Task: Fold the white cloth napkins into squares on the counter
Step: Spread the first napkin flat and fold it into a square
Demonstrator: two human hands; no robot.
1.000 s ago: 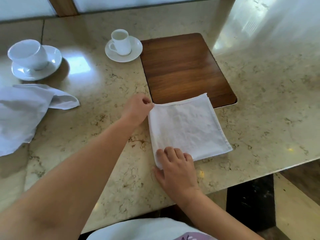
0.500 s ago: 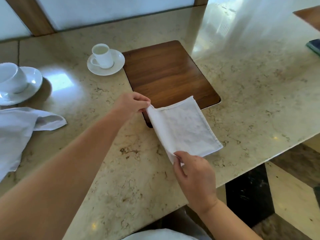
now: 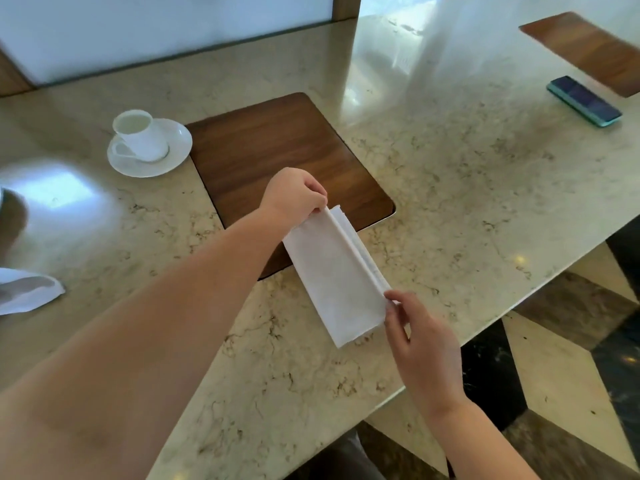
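Observation:
A white cloth napkin (image 3: 334,275) lies partly folded on the marble counter (image 3: 450,188), its far end over the dark wooden inlay (image 3: 277,147). One half is lifted and turned over toward the right, so the napkin looks like a narrow strip. My left hand (image 3: 294,195) pinches the far corner of the lifted layer. My right hand (image 3: 412,327) pinches the near corner at the napkin's right edge. A second white napkin (image 3: 24,292) lies crumpled at the far left edge of the view.
A white cup on a saucer (image 3: 149,143) stands left of the wooden inlay. A phone (image 3: 583,100) lies at the far right beside another wooden inlay (image 3: 588,46). The counter's edge runs diagonally on the right, with tiled floor (image 3: 571,358) below.
Both hands went from resting at the flat napkin's left corners to pinching them, lifting that edge and carrying it over to the right. The view has also swung right.

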